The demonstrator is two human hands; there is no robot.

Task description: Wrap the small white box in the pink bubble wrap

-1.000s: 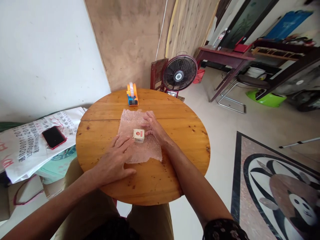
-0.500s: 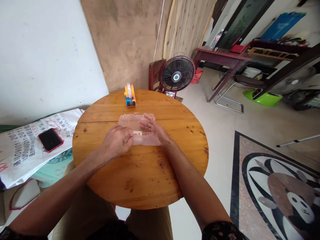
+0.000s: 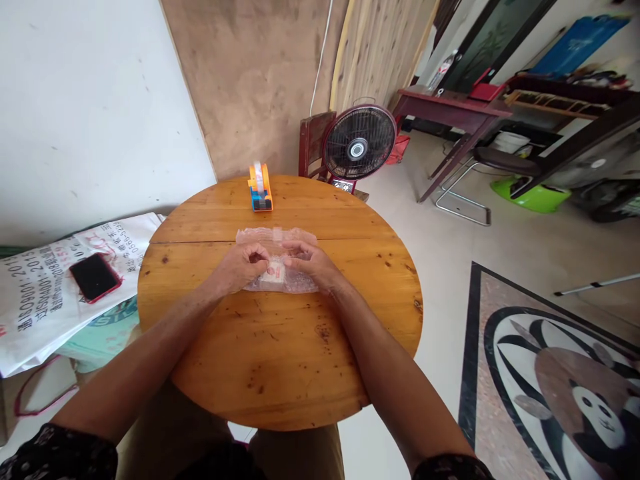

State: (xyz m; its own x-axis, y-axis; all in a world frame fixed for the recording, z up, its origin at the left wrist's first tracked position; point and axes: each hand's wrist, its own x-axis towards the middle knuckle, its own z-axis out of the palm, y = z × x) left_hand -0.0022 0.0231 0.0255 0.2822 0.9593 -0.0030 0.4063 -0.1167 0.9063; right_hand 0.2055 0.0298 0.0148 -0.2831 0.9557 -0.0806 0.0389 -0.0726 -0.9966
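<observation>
So, one cream printed box (image 3: pixel 273 273) sat under one clear bubble-wrap sheet (image 3: pixel 299 283), between the curled left hand (image 3: pixel 239 268) and right hand (image 3: pixel 314 265); couldn't tell if either pinched plastic. Beyond them, one orange-and-blue dispenser (image 3: pixel 261 201) held one clear tape roll (image 3: pixel 258 176).

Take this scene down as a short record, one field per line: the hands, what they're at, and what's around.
Left hand: fingers bent, at the wrap, left of the box; exact grip unclear
Right hand: at the wrap, right of the box; exact grip unclear
Box: seen through the clear wrap
Table: round, wooden
Tape: in its dispenser, near the table's far edge
Phone: on a white sack, left
Fan: beyond the table
</observation>
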